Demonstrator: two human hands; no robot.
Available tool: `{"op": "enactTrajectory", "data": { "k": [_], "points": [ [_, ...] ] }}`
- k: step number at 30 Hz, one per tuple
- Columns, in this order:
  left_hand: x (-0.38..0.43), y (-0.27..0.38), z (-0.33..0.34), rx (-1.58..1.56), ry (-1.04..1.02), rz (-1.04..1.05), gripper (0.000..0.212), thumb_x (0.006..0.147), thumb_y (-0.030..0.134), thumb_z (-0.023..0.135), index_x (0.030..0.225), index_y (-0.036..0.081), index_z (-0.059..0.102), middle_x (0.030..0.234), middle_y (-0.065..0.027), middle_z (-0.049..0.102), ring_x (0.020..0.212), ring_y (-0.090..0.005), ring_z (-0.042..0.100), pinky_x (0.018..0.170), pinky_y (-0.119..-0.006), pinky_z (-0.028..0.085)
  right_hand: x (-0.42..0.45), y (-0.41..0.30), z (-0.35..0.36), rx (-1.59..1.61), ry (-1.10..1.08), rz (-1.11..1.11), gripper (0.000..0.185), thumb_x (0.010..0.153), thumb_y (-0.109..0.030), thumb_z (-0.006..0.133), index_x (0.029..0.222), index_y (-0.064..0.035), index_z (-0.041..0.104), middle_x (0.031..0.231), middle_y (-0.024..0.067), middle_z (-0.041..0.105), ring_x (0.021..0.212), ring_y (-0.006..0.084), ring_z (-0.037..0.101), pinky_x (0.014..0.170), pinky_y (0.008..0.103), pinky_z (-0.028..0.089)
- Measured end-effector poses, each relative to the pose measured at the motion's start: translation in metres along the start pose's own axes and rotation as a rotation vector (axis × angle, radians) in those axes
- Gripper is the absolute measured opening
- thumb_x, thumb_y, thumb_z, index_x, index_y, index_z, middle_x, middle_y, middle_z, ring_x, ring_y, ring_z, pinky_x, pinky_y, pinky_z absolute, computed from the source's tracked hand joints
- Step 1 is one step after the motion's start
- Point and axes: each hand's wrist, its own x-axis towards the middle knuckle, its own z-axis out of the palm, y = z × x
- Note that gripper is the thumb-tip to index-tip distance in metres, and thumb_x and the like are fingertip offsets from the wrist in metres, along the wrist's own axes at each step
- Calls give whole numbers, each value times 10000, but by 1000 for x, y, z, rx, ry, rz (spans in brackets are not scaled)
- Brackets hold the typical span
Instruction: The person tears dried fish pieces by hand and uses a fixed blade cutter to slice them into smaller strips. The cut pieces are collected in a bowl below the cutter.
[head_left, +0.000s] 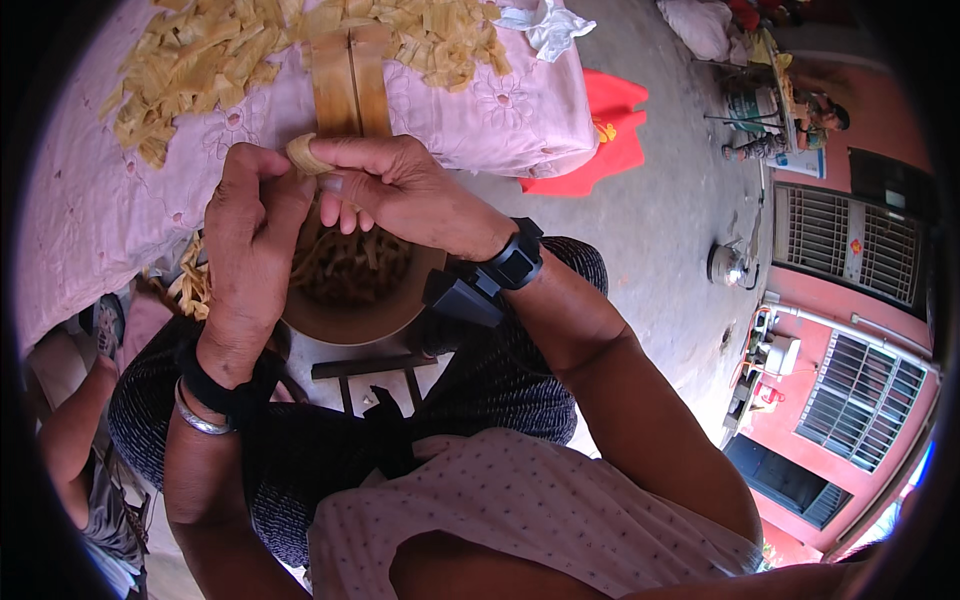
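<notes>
A curled pale tan strip, apparently dried leaf or husk (306, 155), is held between my two hands above a round basin (345, 328). Thumb and forefinger of my right hand (420, 195) pinch its right end. My left hand (251, 232) grips its lower left side with the fingertips bent together. Just beyond my fingers, a split bamboo slat (351, 82) with a dark lengthwise gap lies over the edge of a cloth-covered table. Inside the basin, partly hidden by my hands, are many narrow curled strips (356, 270).
Flat tan strips (202, 60) are heaped on the pink tablecloth (465, 131), near a crumpled white bag (551, 30). A red bag (615, 135) hangs by the table's end. Another person's arm (64, 435) is at left. A kettle (727, 264) stands on the concrete floor.
</notes>
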Motion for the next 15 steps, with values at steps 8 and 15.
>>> {"op": "enactTrajectory", "data": {
  "k": [8, 15],
  "points": [
    [3, -14, 5, -173, -14, -139, 80, 843, 63, 597, 873, 29, 531, 704, -1, 513, 621, -70, 436, 549, -227, 356, 0, 13, 11, 145, -58, 1, 488, 913, -4, 525, 1374, -109, 403, 805, 91, 655, 658, 116, 621, 570, 226, 515],
    [15, -18, -11, -981, -151, -485, 113, 849, 94, 573, 942, 37, 605, 817, -5, 591, 690, -85, 504, 617, -206, 380, -2, 3, 15, -221, 287, -227, 255, 827, -29, 663, 1071, -12, 588, 710, 11, 629, 610, 73, 582, 516, 209, 453]
  ]
}}
